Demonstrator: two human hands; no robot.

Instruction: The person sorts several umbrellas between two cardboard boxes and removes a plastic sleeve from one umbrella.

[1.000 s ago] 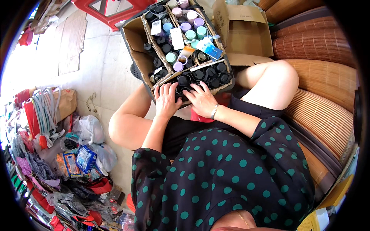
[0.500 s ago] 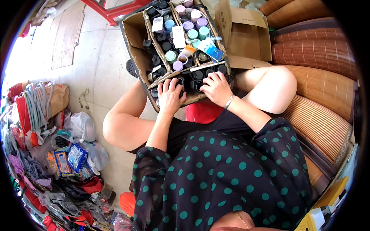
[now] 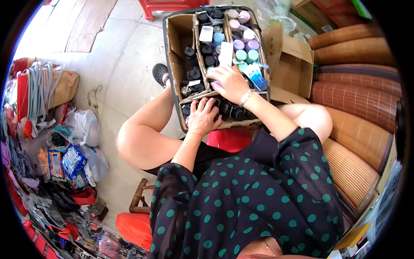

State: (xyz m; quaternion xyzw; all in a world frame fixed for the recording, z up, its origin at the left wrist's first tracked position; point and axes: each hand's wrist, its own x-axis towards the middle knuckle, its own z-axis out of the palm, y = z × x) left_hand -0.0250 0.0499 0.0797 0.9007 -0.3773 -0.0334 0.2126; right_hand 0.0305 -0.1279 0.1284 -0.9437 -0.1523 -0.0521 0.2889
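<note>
A dark-rimmed box [image 3: 169,69] stands in front of me, split into compartments by cardboard dividers [image 3: 197,47]. It holds bottles with purple lids [image 3: 252,45], mint-green lids [image 3: 252,56] and black lids [image 3: 207,49]. My left hand [image 3: 203,117] is in the near compartment, fingers curled down among black bottles [image 3: 236,113]; what lies under its fingertips is hidden. Farther in, my right hand [image 3: 231,84] reaches across the middle divider, its fingers closed around a purple-lidded bottle [image 3: 211,84] that it mostly covers. A blue tag [image 3: 256,77] and a white tag [image 3: 225,54] lie on the bottles.
Right of the box is an open cardboard carton [image 3: 295,69], then rolled bamboo mats [image 3: 358,93]. A red plastic stool [image 3: 166,5] stands beyond it. Bagged goods [image 3: 84,129] and packets [image 3: 74,162] crowd the floor at left. My knees flank the box.
My right hand has left the near compartment and moved farther in and left, onto the purple-lidded bottle. My left hand stays in the near compartment. The view has shifted, putting the box farther right.
</note>
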